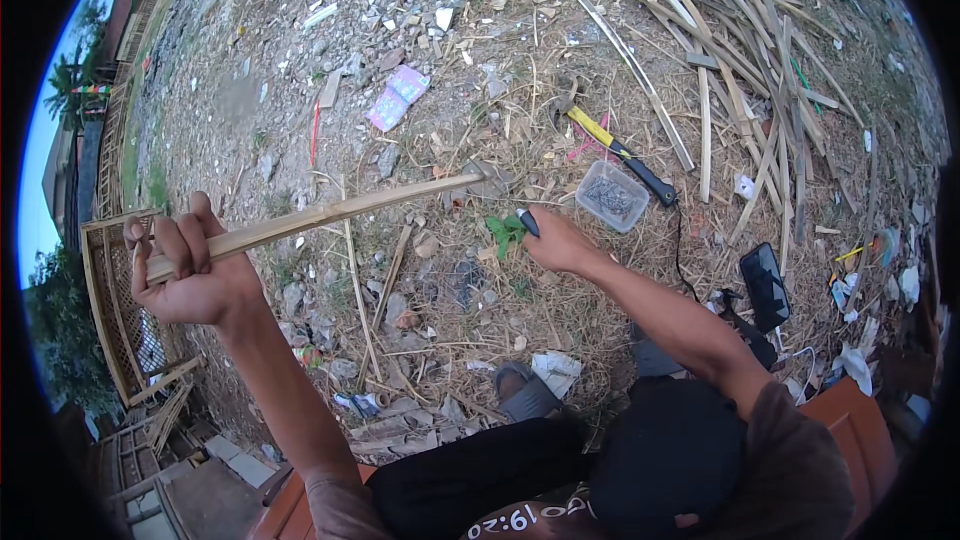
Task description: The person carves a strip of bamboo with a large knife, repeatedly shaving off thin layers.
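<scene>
My left hand [190, 270] is closed around the near end of a long pale bamboo strip [340, 210]. The strip reaches up and to the right, and its far end rests on the rubble. My right hand [560, 243] sits just below that far end. It grips a small dark-handled tool [527, 222], and I cannot make out the tool's tip. A small green plant [505, 232] grows right beside this hand.
A hammer with a yellow and black handle [612, 147] lies beside a clear plastic box of nails [612, 196]. Several bamboo slats [740, 60] are piled at the upper right. A dark phone [765, 285] lies at right, a bamboo lattice frame [115, 310] at left, my sandalled foot [525, 392] below.
</scene>
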Available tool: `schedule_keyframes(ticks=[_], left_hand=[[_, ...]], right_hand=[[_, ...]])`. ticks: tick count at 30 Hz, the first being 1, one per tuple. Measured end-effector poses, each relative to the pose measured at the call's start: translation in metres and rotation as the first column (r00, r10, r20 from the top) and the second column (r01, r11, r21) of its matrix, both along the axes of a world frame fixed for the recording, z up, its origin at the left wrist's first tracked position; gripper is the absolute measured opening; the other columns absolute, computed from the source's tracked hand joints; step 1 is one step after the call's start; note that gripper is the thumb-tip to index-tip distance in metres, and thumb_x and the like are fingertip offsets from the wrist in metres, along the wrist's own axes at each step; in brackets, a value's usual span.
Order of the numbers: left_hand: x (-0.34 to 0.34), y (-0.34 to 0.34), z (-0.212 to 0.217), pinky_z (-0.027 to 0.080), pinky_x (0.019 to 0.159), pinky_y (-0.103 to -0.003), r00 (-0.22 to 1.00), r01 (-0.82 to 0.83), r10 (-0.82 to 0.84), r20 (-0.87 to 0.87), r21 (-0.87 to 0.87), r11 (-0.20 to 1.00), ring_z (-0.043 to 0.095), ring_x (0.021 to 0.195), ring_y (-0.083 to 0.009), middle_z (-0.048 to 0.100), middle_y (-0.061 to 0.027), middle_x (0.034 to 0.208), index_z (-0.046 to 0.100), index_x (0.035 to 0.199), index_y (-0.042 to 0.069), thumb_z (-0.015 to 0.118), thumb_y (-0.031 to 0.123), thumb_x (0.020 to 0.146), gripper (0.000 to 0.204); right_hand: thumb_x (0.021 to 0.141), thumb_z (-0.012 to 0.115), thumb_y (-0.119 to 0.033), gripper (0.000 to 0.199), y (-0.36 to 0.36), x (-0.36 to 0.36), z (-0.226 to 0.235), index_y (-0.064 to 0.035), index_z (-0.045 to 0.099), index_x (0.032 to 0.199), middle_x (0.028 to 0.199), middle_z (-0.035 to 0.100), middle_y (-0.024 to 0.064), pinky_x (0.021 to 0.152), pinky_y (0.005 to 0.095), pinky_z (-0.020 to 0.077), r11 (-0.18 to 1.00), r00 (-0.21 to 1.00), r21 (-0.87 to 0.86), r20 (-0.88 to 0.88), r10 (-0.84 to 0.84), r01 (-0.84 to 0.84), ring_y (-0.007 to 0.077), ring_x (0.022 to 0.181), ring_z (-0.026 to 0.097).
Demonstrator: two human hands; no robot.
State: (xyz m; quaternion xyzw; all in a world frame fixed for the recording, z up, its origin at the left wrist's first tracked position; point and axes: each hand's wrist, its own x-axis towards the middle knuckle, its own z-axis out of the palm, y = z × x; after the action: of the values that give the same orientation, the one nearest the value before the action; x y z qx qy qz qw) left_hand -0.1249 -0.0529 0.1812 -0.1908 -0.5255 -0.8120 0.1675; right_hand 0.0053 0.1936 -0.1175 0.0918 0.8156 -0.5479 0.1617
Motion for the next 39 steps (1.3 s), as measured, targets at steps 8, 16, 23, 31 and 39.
schedule_keyframes(ticks=[8,16,23,31,39], left_hand=[[-0.010,-0.015,-0.011,0.046,0.083,-0.040,0.999,0.033,-0.034,0.028,0.026,0.999,0.016,0.039,-0.0077,0.021,0.0051,0.047,0.047,0.094,0.012,0.039,0.022,0.085,0.015],[0.022,-0.002,-0.012,0.046,0.091,-0.043,0.991,-0.136,0.136,0.013,-0.012,0.991,0.016,0.040,-0.0076,0.020,0.0044,0.048,0.048,0.095,0.011,0.039,0.022,0.086,0.016],[0.030,0.008,-0.004,0.043,0.085,-0.039,0.996,0.084,-0.084,-0.027,0.005,0.996,0.016,0.040,-0.0065,0.020,0.0049,0.047,0.049,0.097,0.011,0.039,0.021,0.088,0.017],[0.021,0.007,-0.005,0.045,0.088,-0.041,0.999,0.026,-0.027,-0.034,-0.021,0.999,0.018,0.040,-0.0065,0.021,0.0054,0.047,0.050,0.095,0.009,0.039,0.021,0.088,0.017],[0.015,-0.015,-0.010,0.046,0.093,-0.047,0.997,0.067,-0.070,-0.034,-0.067,0.995,0.019,0.040,-0.0069,0.022,0.0043,0.048,0.051,0.096,0.009,0.037,0.022,0.088,0.020]], right_hand=[[0.080,0.056,-0.012,0.017,-0.013,0.006,0.014,-0.0007,0.051,0.091,0.073,0.059,0.0244,0.066,0.0502,0.0450,0.995,1.000,-0.104,-0.030,-0.005,0.002,0.0425,0.072,0.061],[0.080,0.056,-0.009,0.017,-0.027,0.003,0.068,-0.0015,0.048,0.093,0.066,0.057,0.0229,0.062,0.0501,0.0454,0.980,0.978,-0.151,-0.180,0.104,-0.132,0.0431,0.065,0.060],[0.078,0.055,-0.010,0.020,0.009,0.004,-0.013,0.0021,0.052,0.094,0.080,0.062,0.0270,0.072,0.0509,0.0476,0.998,0.997,0.038,0.062,0.042,-0.044,0.0459,0.079,0.061],[0.076,0.054,-0.006,0.016,0.005,0.002,0.012,-0.0012,0.050,0.090,0.075,0.060,0.0252,0.067,0.0512,0.0440,0.995,0.998,-0.098,0.045,0.041,-0.036,0.0439,0.074,0.061],[0.075,0.057,-0.006,0.018,-0.009,0.002,0.039,0.0017,0.051,0.090,0.075,0.061,0.0254,0.069,0.0515,0.0476,0.994,0.994,-0.045,-0.034,0.103,-0.105,0.0444,0.074,0.062]])
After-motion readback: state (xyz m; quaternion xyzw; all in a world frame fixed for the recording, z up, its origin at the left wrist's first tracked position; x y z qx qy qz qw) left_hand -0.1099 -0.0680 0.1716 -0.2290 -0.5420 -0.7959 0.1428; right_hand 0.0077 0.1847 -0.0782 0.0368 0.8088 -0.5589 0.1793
